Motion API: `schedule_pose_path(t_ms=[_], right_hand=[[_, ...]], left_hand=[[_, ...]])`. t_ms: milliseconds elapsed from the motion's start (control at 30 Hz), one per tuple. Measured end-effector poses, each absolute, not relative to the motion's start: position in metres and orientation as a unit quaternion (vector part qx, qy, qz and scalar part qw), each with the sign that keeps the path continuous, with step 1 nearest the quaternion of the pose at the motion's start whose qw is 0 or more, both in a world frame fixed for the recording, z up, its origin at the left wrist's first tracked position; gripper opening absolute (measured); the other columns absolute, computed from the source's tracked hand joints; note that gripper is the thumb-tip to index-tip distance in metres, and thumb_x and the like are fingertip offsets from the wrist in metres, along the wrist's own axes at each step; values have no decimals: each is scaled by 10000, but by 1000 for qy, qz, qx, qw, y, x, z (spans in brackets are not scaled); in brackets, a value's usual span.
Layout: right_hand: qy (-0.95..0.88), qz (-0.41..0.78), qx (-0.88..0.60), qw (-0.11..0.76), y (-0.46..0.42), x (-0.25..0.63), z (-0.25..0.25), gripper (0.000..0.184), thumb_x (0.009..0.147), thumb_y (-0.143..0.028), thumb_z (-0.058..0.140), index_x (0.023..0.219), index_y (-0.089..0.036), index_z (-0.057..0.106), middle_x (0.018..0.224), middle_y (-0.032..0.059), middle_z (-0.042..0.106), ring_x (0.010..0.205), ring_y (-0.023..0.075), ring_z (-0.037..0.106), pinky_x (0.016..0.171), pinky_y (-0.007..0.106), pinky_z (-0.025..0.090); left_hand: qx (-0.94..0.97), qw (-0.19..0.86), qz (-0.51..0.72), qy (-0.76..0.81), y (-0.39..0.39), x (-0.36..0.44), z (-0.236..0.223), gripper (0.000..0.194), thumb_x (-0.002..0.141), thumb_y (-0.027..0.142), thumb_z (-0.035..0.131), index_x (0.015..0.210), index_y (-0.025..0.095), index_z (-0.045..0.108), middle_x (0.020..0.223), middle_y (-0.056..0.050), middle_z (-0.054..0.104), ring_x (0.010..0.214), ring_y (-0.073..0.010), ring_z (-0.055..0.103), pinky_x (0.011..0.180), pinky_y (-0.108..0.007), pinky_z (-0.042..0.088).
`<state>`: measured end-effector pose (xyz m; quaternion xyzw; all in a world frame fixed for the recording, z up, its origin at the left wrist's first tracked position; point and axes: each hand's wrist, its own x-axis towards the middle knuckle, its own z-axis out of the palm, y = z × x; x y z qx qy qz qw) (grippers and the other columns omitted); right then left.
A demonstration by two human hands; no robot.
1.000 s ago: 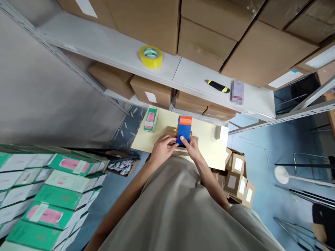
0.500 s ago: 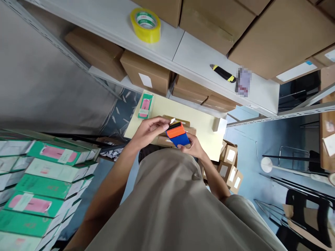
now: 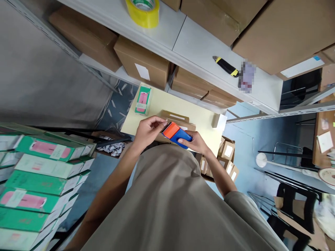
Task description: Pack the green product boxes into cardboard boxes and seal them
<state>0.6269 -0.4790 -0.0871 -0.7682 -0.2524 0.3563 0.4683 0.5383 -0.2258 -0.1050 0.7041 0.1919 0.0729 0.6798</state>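
Observation:
My right hand [image 3: 195, 141] is wrapped around the blue body of a blue-and-orange hand-held tool [image 3: 175, 133]. Its orange end has a dark toothed edge and tilts toward the upper left. At that edge, my left hand [image 3: 150, 129] has thumb and forefinger pinched together; anything between the fingertips is too small to make out. Just beyond the tool, partly hidden by it and my hands, a brown cardboard box [image 3: 180, 120] lies on the pale yellow table [image 3: 159, 101].
A green box with a pink picture [image 3: 143, 100] and a small white box [image 3: 219, 121] stand on the table. Stacked green boxes [image 3: 36, 181] rise at left. The shelf [image 3: 193, 45] ahead carries yellow tape [image 3: 146, 17], a black-and-yellow cutter [image 3: 226, 66] and cartons.
My right hand has turned the tool, so its orange end points more to the left. The small white piece seen at my left fingertips no longer shows. The view has shifted slightly.

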Motion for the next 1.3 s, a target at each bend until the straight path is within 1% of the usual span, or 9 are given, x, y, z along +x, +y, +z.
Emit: schedule_pose_path(t_ms=[200,333,467,633,733,900,1033,1167,1300], right_hand=[[-295,460,-767,336,-497,650,-44,621,988,-801,737,785,-217,672,677,-30,607,631,134,535,576,270,375],[-270,486,-798,231,-517,667,-25,671,970,-847,714,739,-224,621,658,-22,617,608,137,540,571,293,357],[-248,477,-823,186,-529,673,-19,695,970,-888,670,762,-227,626,655,-14,625,598,144,547,578,308,359],[-230,490,-823,174,-525,665,-21,710,961,-909,649,760,-230,611,670,-4,650,626,161,602,597,302,392],[-223,487,-827,168,-523,662,-27,707,967,-907,634,775,-227,626,681,3,667,639,167,616,605,300,407],[-239,456,-836,190,-520,666,-37,721,951,-919,653,771,-222,611,673,-9,615,631,152,560,600,294,383],[-248,471,-819,215,-515,675,-53,742,930,-942,662,774,-217,628,712,24,682,657,170,624,601,292,425],[-230,506,-801,223,-509,685,-74,733,918,-931,698,893,-200,727,773,65,779,693,205,732,602,293,513],[-224,511,-805,204,-505,693,-88,714,907,-909,744,929,-196,765,752,61,788,692,214,760,588,290,536]], left_hand=[[642,703,101,289,-256,515,-138,497,828,671,907,906,191,805,866,-57,801,800,-208,733,760,-304,611],[588,687,181,387,-234,499,-161,405,822,576,922,922,205,792,747,-4,710,640,-142,633,631,-259,559],[504,745,158,407,-220,482,-186,461,751,574,981,913,216,740,751,18,673,694,-137,659,711,-277,660],[389,815,141,406,-239,476,-207,544,726,584,1030,919,223,672,837,32,658,791,-125,682,887,-377,734],[356,829,133,410,-243,481,-216,536,724,552,1051,918,223,675,824,34,656,789,-128,688,902,-407,738],[354,837,139,393,-233,492,-226,491,785,516,1030,927,227,659,842,33,659,806,-143,725,929,-440,740],[360,828,136,408,-225,497,-233,464,808,491,1008,929,233,642,840,30,657,801,-156,740,901,-439,741],[384,809,118,428,-220,498,-237,459,808,499,987,931,230,637,813,28,652,794,-160,740,886,-431,739],[427,774,130,450,-218,499,-236,482,755,527,989,936,222,663,859,18,680,783,-142,723,810,-362,736]])
